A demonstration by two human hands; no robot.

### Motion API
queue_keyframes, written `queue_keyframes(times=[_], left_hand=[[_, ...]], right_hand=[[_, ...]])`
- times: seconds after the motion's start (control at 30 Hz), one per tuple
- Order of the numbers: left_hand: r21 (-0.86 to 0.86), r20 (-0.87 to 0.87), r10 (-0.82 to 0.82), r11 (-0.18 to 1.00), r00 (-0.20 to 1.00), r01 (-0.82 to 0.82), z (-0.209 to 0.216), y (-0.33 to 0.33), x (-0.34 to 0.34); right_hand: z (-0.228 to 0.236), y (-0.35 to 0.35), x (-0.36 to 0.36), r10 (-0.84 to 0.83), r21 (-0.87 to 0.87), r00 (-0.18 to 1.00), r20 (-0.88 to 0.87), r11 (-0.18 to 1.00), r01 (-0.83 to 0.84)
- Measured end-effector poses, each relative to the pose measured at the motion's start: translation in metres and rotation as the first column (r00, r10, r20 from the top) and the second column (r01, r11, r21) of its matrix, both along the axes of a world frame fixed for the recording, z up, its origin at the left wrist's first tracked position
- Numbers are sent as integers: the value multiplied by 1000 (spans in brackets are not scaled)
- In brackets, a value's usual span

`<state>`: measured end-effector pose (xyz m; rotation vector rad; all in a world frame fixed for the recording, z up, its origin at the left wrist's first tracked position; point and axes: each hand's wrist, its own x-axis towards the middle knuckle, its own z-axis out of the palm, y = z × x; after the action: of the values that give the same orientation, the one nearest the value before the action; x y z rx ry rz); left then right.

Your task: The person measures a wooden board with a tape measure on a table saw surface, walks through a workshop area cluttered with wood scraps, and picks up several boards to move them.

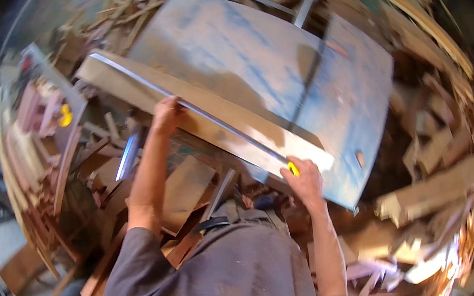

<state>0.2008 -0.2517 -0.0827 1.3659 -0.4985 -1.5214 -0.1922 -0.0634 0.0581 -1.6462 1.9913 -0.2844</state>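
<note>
A long pale board [232, 109] lies slantwise over the edge of a blue-white worn table top [235, 40]. Along it runs a straight grey metal strip with a yellow end, which looks like a tape measure [228, 128]. My left hand [169, 114] is closed on the strip partway along, at the board's near edge; its fingertips are partly hidden. Near the board's right end, my right hand [304, 180] is wrapped round the yellow end, covering most of it. The strip's far end rests close to the board's upper left end.
Wood offcuts [434, 188] are heaped on the right, with more scraps [188, 184] below the board. Long strips of wood [15, 171] lean at the left, near a yellow object [65, 115]. Metal bars [308, 4] stand beyond the table.
</note>
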Motion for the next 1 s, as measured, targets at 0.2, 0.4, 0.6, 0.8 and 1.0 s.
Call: queue_keyframes(times=[0.2,0.4,0.6,0.8,1.0], left_hand=[[69,0,-27,997,1000,27,12,-25,-9],[164,235,-82,985,968,44,27,-45,-21],[189,305,-69,982,950,10,28,-50,-19],[202,323,-67,979,944,0,30,-49,-20],[191,320,-75,981,944,13,23,-50,-16]], right_hand=[[-32,35,-114,-29,-100,995,-98,995,19],[-42,39,-144,-141,-144,983,-117,982,123],[-54,36,-141,-176,-128,978,-115,979,161],[-54,34,-142,-183,-102,980,-81,979,175],[-57,34,-144,-174,-99,981,-89,981,165]])
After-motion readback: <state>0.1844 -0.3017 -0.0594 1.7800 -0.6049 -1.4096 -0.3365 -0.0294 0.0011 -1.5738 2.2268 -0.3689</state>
